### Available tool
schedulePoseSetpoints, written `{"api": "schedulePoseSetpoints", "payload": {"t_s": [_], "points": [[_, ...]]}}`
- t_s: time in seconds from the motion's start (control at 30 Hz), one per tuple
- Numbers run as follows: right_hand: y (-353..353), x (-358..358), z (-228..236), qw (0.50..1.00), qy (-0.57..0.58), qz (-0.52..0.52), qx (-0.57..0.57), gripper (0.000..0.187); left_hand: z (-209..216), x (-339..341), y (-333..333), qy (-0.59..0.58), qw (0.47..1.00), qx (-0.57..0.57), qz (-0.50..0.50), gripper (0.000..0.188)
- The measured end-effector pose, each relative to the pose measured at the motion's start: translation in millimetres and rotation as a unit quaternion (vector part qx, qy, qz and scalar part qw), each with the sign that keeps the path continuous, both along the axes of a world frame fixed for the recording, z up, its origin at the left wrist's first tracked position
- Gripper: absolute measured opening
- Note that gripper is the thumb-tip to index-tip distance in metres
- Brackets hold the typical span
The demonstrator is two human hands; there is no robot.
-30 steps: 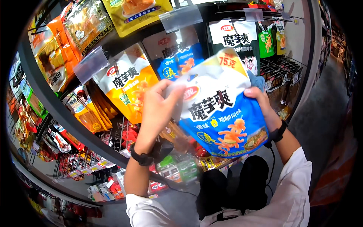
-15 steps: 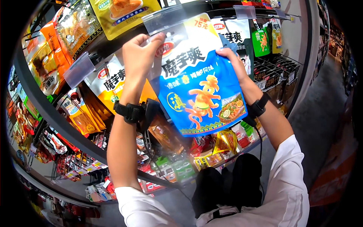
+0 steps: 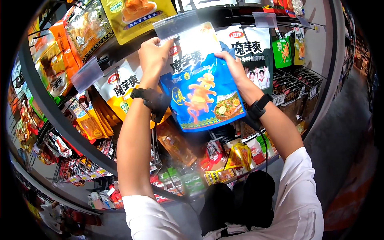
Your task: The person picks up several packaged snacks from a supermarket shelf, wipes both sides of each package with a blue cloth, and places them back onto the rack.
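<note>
A blue-and-white snack bag (image 3: 205, 96) hangs upright between my two hands, in front of a hanging-bag display. My left hand (image 3: 154, 58) is closed on the bag's upper left corner, fingertips pinched near its top edge. At the opposite side my right hand (image 3: 233, 70) grips the right edge, thumb on the printed front and the other fingers hidden behind. The bag's top lies just beneath a clear plastic label holder (image 3: 180, 23). Whether a hook passes through the bag cannot be seen.
White-and-orange bags (image 3: 120, 88) hang to the left, and a white-and-dark bag (image 3: 250, 50) hangs on the right. A yellow bag (image 3: 138, 18) is above. Wire racks (image 3: 300, 86) stand at the right; small packets (image 3: 240, 156) fill the low shelf. A dark frame post (image 3: 52, 96) curves down the left.
Both hands have carried the blue-and-white bag away from me and a little left, closer to the display under the clear label holder. Both keep their grip.
</note>
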State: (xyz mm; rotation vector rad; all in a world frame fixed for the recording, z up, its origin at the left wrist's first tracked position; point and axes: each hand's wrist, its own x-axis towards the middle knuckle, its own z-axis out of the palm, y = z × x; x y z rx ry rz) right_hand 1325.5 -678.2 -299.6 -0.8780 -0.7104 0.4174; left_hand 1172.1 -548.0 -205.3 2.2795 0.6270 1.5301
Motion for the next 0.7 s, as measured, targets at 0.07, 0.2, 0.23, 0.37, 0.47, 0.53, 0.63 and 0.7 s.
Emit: {"api": "schedulePoseSetpoints", "payload": {"t_s": [0.07, 0.2, 0.23, 0.37, 0.47, 0.53, 0.63, 0.7], "points": [[21, 15, -5, 1.0, -0.025, 0.004, -0.006, 0.027, 2, 7, 9, 0.0, 0.999, 0.028, 0.03, 0.049], [53, 24, -28, 0.984, -0.118, -0.132, 0.01, 0.034, -5, 25, 21, 0.029, 0.983, 0.088, 0.157, 0.053], [56, 23, -32, 0.969, -0.143, -0.195, -0.051, 0.037, -8, 27, 23, 0.052, 0.976, 0.08, 0.195, 0.056], [44, 10, -40, 0.962, -0.174, -0.208, -0.048, 0.037, -19, 23, 30, 0.051, 0.98, 0.083, 0.173, 0.046], [18, -2, -40, 0.978, -0.14, -0.152, 0.016, 0.022, -30, 19, 32, 0.012, 0.976, 0.16, 0.148, 0.041], [5, -2, -48, 0.984, -0.12, -0.117, 0.053, 0.023, -39, 13, 27, -0.087, 0.956, 0.26, 0.103, 0.045], [-11, -10, -58, 0.987, -0.094, -0.098, 0.086, 0.019, -49, -13, 10, -0.053, 0.993, 0.108, -0.015, 0.038], [-28, -22, -61, 0.987, -0.089, -0.097, 0.09, 0.017, -54, -43, -31, -0.055, 0.988, -0.016, -0.142, 0.031]]}}
